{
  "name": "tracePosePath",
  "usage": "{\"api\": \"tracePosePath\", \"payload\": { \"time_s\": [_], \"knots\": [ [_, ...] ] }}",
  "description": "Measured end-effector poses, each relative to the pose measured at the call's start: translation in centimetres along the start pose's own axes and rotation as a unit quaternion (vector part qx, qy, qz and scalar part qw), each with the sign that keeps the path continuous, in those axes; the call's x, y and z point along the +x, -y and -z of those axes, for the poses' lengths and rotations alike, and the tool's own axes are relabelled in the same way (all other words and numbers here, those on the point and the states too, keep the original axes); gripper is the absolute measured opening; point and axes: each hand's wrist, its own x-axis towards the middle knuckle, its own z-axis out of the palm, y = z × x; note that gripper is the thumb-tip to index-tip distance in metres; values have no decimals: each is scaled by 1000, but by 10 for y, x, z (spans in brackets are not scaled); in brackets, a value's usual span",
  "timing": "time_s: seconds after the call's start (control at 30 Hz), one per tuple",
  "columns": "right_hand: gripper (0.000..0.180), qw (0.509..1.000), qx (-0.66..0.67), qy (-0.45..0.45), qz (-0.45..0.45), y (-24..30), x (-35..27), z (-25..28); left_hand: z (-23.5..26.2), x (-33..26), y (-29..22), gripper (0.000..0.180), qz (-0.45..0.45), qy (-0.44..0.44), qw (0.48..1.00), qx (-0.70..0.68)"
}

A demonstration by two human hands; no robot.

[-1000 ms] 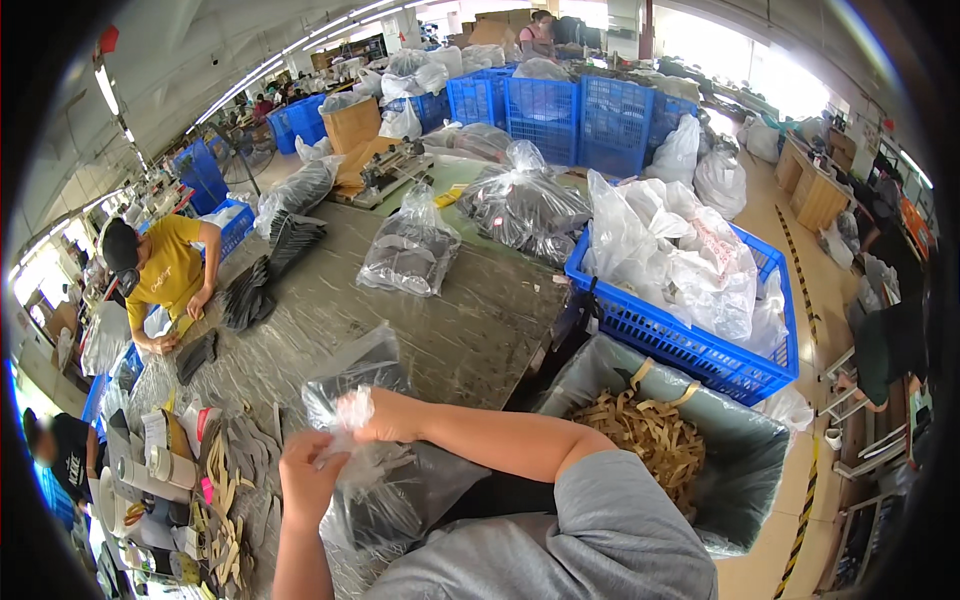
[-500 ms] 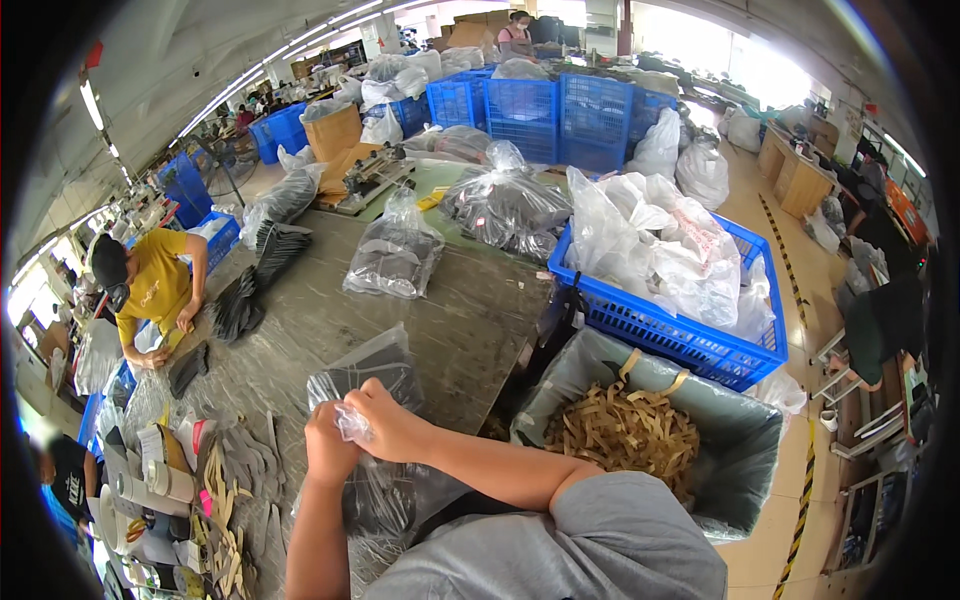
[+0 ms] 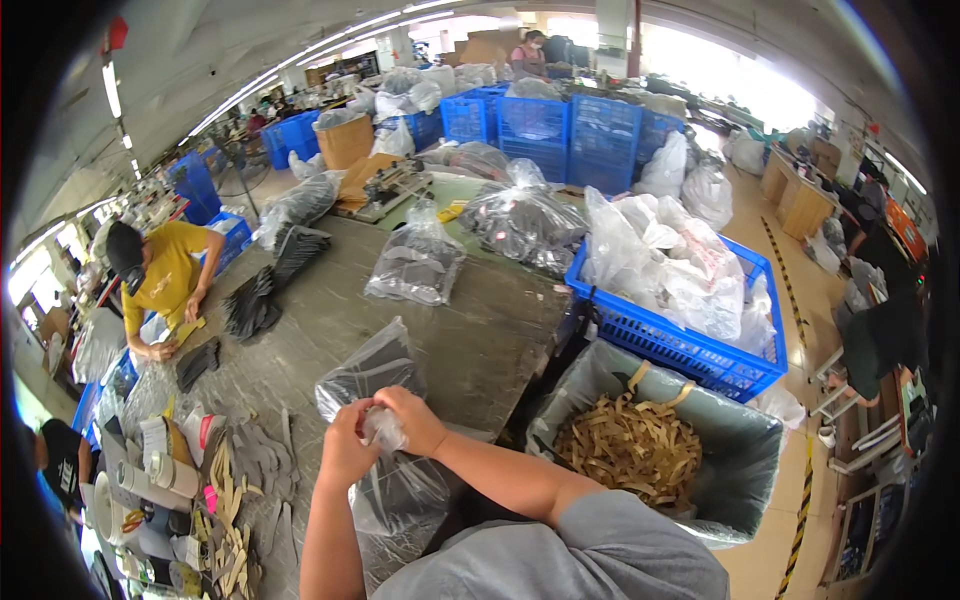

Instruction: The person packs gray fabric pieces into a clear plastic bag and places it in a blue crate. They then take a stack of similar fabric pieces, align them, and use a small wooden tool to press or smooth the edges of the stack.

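Observation:
A clear plastic bag (image 3: 376, 362) with dark flat pieces in it lies before me at the near edge of the table. My left hand (image 3: 347, 440) and my right hand (image 3: 410, 420) meet over its middle. Both are closed on a bunched, crumpled part of the clear plastic that bulges between the fingers. Beneath my wrists, more dark pieces show through the plastic (image 3: 405, 495). What the fingertips do inside the bunch is hidden.
Filled clear bags (image 3: 418, 262) stand farther back on the table (image 3: 480, 340). At right are a blue crate (image 3: 680, 350) of white bags and a lined bin (image 3: 735, 480) of tan strips. Loose cut pieces (image 3: 265, 460) lie left; a co-worker in yellow (image 3: 175, 275) works beyond.
My view has shifted slightly, so the scene sits a little to the right. The bunched plastic between my hands looks larger, and my fingers have changed their hold on it.

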Motion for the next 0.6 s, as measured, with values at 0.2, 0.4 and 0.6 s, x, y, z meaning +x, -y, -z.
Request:
{"api": "tracePosePath", "payload": {
  "time_s": [0.2,0.4,0.6],
  "knots": [
    [33,991,55,114,-53,11,15,10,-16,-8,31,31,-2,-116,991,63],
    [29,998,46,50,-6,21,-10,10,-37,7,15,34,32,-185,978,86],
    [38,983,145,111,31,-6,-38,18,9,-5,-12,38,197,38,932,-303]
  ]
}}
